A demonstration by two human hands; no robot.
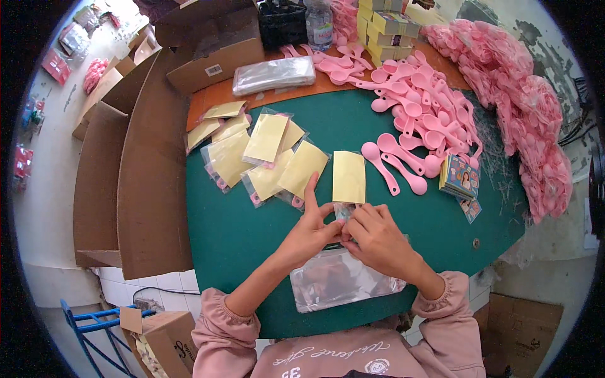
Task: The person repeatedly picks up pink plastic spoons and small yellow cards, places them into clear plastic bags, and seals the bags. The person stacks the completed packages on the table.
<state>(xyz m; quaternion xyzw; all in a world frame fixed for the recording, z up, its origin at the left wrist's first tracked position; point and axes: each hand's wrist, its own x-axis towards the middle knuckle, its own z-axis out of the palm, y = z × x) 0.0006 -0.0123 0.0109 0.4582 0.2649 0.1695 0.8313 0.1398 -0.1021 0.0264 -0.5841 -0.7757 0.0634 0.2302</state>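
Observation:
Near the front of the green table, my two hands meet at the bottom of a small transparent bag [344, 210] with a pale yellow card [349, 177] in its upper part. My left hand [313, 223] pinches the bag's lower end, its index finger stretched up. My right hand [380, 238] has its fingers curled onto the same end from the other side. What lies between the fingertips is mostly hidden. Beneath my wrists rests a stack of transparent bags [343, 280]. Left of my hands, several bags with yellow cards [303, 169] overlap, with bits of pink showing at their edges.
Loose pink measuring spoons [435, 120] heap at the back right, a few [380, 169] nearer my hands. Beside them stands a stack of printed cards [459, 176]. A bundle of plastic bags [274, 75], card stacks [389, 34] and a bottle [319, 25] line the back. Cardboard boxes [151, 170] flank the left.

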